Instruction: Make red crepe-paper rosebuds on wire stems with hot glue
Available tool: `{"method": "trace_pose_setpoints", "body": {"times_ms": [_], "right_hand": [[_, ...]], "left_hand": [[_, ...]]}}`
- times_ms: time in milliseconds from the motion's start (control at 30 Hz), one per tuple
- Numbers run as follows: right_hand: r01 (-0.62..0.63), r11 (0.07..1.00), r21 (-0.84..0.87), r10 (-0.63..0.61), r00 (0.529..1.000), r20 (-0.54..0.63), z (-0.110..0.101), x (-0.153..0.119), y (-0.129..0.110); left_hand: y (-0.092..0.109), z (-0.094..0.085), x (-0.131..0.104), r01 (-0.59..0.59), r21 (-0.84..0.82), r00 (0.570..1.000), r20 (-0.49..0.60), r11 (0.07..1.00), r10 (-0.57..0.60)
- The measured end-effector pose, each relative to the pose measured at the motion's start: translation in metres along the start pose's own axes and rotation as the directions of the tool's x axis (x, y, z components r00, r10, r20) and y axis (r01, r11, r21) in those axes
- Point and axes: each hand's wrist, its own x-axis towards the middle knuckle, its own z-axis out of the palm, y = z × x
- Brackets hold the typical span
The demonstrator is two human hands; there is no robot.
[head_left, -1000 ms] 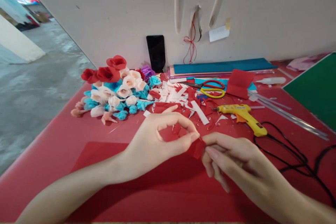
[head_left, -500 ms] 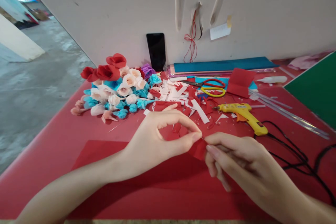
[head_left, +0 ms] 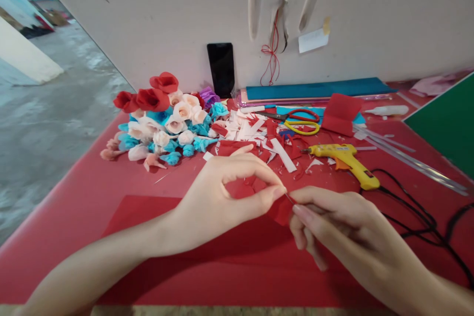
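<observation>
Red paper piece (head_left: 281, 210): small, soft and red, the same red as the sheet under it. It is crumpled a little and partly hidden by fingers.
Where it is: just above the counter (head_left: 74, 192), near the front, between the two hands.
Left hand (head_left: 225, 192): thumb and first finger curl round into a ring and pinch the left edge of the red paper piece. The other fingers are tucked under. The arm comes in from the lower left and lies low over the red sheet (head_left: 148, 212).
Right hand (head_left: 333, 227): thumb and first finger pinch the right side of the red paper piece. The other fingers hang down, a bit bent. The arm comes in from the lower right.
Both hands: fingertips almost touch each other at the paper.
Paper flowers (head_left: 166, 118): a heap of red, pink, white and blue ones at the back left.
Paper scraps (head_left: 259, 138): red and white bits spread behind the hands.
Glue gun (head_left: 348, 160): yellow, lying on its side to the right, with a black cord (head_left: 414, 217).
Scissors (head_left: 296, 121): red and yellow handles, near the wall.
</observation>
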Motion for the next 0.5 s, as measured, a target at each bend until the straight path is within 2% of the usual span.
{"method": "trace_pose_setpoints", "body": {"times_ms": [333,500], "right_hand": [[0.016,1.000,-0.007,-0.017,0.999,-0.041,-0.0004,-0.0030,0.0016],[0.049,0.998,-0.035,-0.050,0.999,-0.017,-0.0004,0.0009,0.0005]], "left_hand": [[0.0025,0.0015,0.0007,-0.018,0.014,1.000,0.002,1.000,0.018],[0.0018,0.0018,0.0002,-0.006,0.019,1.000,0.010,1.000,0.006]]}}
